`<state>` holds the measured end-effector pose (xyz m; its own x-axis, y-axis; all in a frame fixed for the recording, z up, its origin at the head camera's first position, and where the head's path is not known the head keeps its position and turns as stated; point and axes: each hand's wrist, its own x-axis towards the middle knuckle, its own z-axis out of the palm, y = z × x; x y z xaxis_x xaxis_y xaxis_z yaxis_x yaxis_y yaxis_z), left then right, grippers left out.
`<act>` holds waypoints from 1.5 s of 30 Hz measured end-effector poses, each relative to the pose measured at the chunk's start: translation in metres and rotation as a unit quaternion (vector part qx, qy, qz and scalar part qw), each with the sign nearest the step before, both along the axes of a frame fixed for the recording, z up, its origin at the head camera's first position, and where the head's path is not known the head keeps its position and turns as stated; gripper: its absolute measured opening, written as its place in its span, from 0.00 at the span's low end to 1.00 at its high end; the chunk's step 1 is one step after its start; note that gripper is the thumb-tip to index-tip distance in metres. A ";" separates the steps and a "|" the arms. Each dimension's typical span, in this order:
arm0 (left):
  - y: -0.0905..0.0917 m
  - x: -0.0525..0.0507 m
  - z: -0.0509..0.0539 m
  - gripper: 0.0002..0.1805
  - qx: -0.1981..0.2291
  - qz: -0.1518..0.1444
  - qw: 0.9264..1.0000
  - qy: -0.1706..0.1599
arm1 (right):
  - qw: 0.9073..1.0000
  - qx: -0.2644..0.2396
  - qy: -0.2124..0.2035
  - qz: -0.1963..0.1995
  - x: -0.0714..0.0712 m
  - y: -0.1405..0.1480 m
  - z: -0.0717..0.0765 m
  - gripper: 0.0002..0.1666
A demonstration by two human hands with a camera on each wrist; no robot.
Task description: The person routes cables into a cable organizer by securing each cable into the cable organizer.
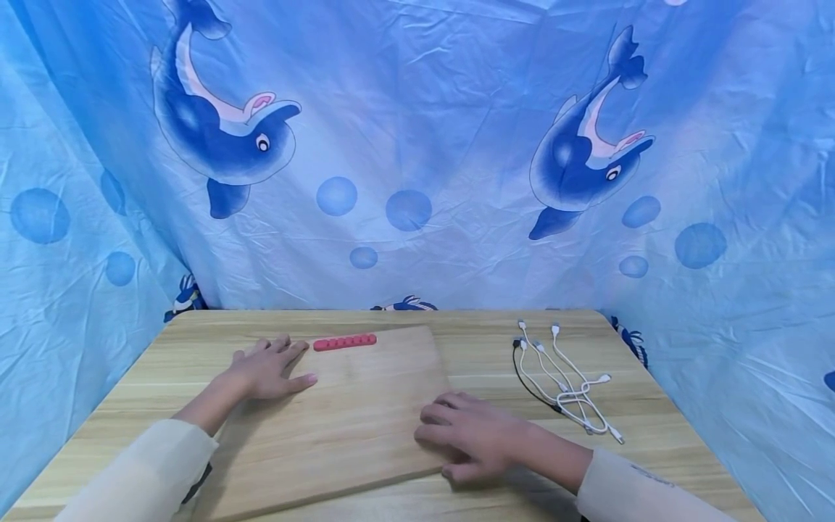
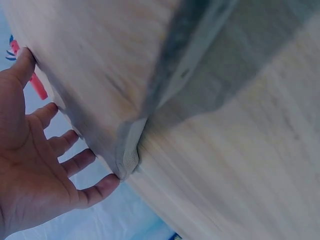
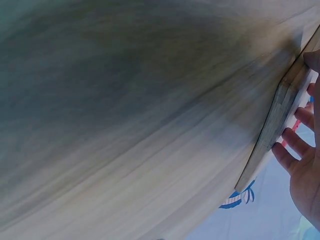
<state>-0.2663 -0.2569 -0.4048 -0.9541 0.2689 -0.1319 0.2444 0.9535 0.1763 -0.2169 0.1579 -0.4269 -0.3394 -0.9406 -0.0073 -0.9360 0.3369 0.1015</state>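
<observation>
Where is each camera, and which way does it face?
Head: worn there, facing forward and down at the wooden board; left hand, right hand and sleeves show.
Left wrist: worn there, facing the board's edge; left hand shows.
Right wrist: worn there, facing tabletop and board; right hand shows.
Head and left wrist share the red strip.

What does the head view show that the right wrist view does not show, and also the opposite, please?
Only the head view: the left hand at the wooden board, both pale sleeves, and the white and black cables lying to the right of the board.

Only the right wrist view: the palm side of the right hand; the head view shows its back.

Both share: the right hand with fingers at the board, the table, the blue backdrop and the red strip, mostly hidden in the right wrist view.
</observation>
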 end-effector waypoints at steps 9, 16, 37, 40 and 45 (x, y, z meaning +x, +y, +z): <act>0.014 -0.005 -0.005 0.51 -0.006 -0.004 1.000 -0.003 | 0.999 -0.032 -0.011 -0.001 0.003 0.017 -0.001 0.35; 0.026 -0.009 -0.008 0.52 0.000 0.000 1.000 -0.005 | 0.999 -0.036 -0.008 -0.006 0.007 0.030 -0.002 0.34; 0.074 -0.021 -0.009 0.47 -0.013 -0.017 1.000 -0.012 | 0.998 -0.049 -0.014 -0.037 0.021 0.067 -0.005 0.33; 0.079 -0.022 -0.010 0.47 -0.014 -0.014 1.000 -0.013 | 0.998 -0.052 -0.010 -0.038 0.022 0.072 -0.006 0.33; 0.092 -0.023 -0.009 0.47 -0.016 -0.013 1.000 -0.011 | 0.997 -0.057 -0.015 -0.057 0.025 0.083 -0.007 0.33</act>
